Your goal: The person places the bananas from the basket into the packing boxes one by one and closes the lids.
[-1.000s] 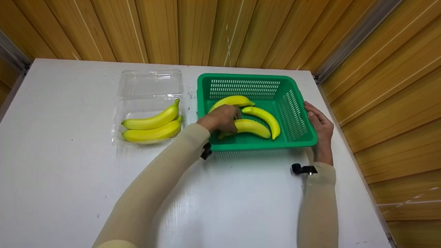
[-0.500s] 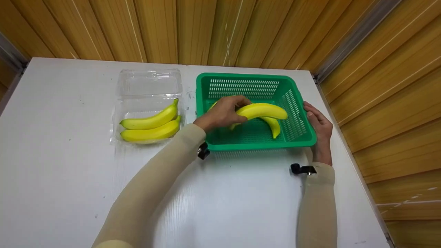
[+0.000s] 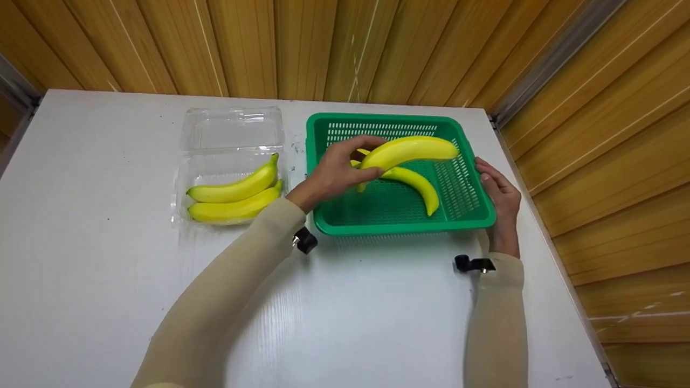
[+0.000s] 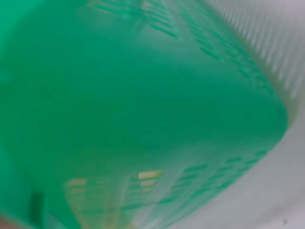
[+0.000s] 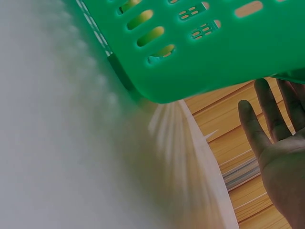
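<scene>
Over the green basket (image 3: 401, 230), my left hand (image 3: 342, 167) grips a yellow banana (image 3: 415, 149) near one end, thumb on the near side. Below it another banana (image 3: 418, 186) lies in the basket. A further banana (image 3: 356, 163) is mostly hidden behind my left hand. My right hand (image 3: 501, 191) is against the outside of the basket's right end; in the right wrist view that hand (image 5: 283, 152) has straight fingers just under the rim. Only the basket's wall (image 4: 143, 105) fills most of the left wrist view, with no hand clearly seen there.
Left of the basket stands a clear plastic clamshell box (image 3: 233, 129) with its lid laid back. Two bananas (image 3: 234, 199) lie side by side in it. The white table (image 3: 108, 269) meets wood-panelled walls (image 3: 302, 48) at the back and right.
My left hand has picked up the near banana from the basket floor and raised it up and back. My right hand and the basket have hardly moved.
</scene>
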`<state>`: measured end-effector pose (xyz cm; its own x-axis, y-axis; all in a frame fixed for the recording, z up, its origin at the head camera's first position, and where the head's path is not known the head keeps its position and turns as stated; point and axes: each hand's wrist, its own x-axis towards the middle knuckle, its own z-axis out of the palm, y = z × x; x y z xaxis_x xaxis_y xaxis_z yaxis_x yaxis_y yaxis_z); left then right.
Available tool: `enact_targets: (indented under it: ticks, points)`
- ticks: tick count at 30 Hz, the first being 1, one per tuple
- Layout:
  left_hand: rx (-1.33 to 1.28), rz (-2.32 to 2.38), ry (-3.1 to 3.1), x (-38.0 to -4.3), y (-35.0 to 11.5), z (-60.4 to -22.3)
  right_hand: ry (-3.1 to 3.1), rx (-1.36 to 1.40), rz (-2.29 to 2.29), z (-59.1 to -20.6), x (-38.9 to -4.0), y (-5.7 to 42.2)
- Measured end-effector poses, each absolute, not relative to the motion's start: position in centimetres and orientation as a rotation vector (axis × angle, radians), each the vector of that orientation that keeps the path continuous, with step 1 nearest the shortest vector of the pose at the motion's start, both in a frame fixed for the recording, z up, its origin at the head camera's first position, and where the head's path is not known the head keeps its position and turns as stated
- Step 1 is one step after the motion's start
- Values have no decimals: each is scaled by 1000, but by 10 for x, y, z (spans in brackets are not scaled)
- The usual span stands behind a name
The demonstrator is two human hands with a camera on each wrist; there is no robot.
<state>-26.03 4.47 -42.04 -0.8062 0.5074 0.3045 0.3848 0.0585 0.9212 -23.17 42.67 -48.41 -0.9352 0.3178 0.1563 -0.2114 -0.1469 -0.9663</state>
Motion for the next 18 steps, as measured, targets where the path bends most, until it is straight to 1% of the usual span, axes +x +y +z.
enact_targets:
  ticks: [5, 8, 18]
  points:
    - [921, 1935, 2196, -258, 30, -414, -1771, -165, 2160, -483, -231, 428]
    - [882, 1944, 2228, -255, 17, -409, -1765, -145, 2147, -484, -232, 427]
    - [768, 1924, 2348, -247, -37, -401, -1759, -118, 2137, -486, -235, 426]
